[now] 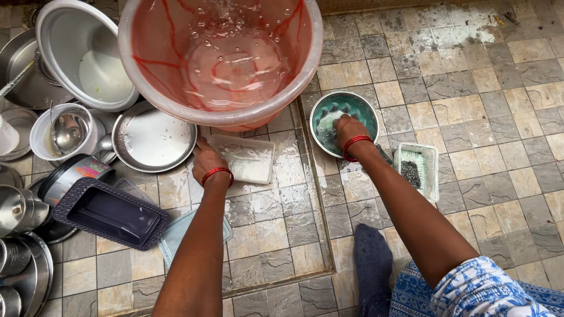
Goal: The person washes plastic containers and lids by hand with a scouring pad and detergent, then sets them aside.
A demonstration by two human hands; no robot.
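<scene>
— Down on the tiled floor (482, 117), where were your hands at that moment?

— Your left hand (207, 159) lay on the near-left corner of the white rectangular container (249, 158), its fingers curled over the rim and gripping it. That container sat flat on the wet tiles, just below the big pink tub (220, 58) of water.

— And the other one?

— Your right hand (349, 128) was inside the small teal bowl (343, 120), to the right of the container. The fingers were bent down onto something pale and foamy; whether they had closed on it, I could not tell.

— Which step did that look like?

— I judged it the soaping stage: you were loading up from the bowl while steadying the container for a scrub. A scrub would have called for a firm hold, since the tiles were slick.

— What lay around you?

— A clear tray with a steel scourer (411, 173) stood just right of your forearm. At left were a steel plate (154, 140), an aluminium pot (85, 56), a white cup holding a ladle (64, 132) and a dark rectangular basket (111, 214). The floor was grey-beige stone tile, streaked with white suds.
</scene>
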